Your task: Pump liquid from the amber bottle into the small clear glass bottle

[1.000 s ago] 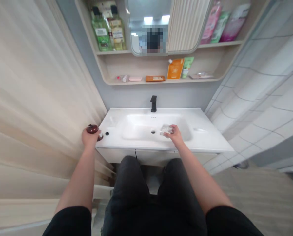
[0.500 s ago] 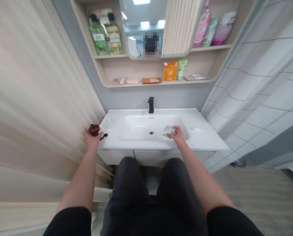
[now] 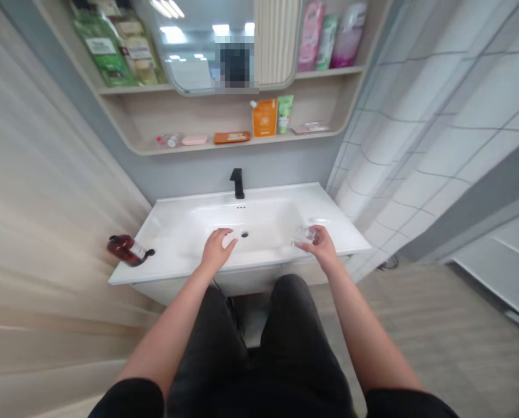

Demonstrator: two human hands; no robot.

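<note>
Over the left front part of the white sink basin (image 3: 272,215), my left hand (image 3: 217,251) is empty, its thumb and fingers apart. My right hand (image 3: 321,247) grips a small clear glass (image 3: 303,235) above the basin's right front edge. Its exact shape is hard to make out. A dark red-brown bottle (image 3: 129,250) with a white label and a black top stands at the left end of the counter, apart from my hands. Behind the basin rises a black faucet (image 3: 237,183).
A wall cabinet (image 3: 146,148) hangs above, with an orange pouch (image 3: 265,118), a green tube (image 3: 284,114), a pink soap bar (image 3: 194,140) and several bottles on its shelves. A beige curtain (image 3: 46,232) borders the left; white tiled-pattern curtain (image 3: 416,133) hangs at right.
My left hand has let go of the red-brown bottle and moved right, over the basin. My right hand still holds the clear glass. The view has shifted right.
</note>
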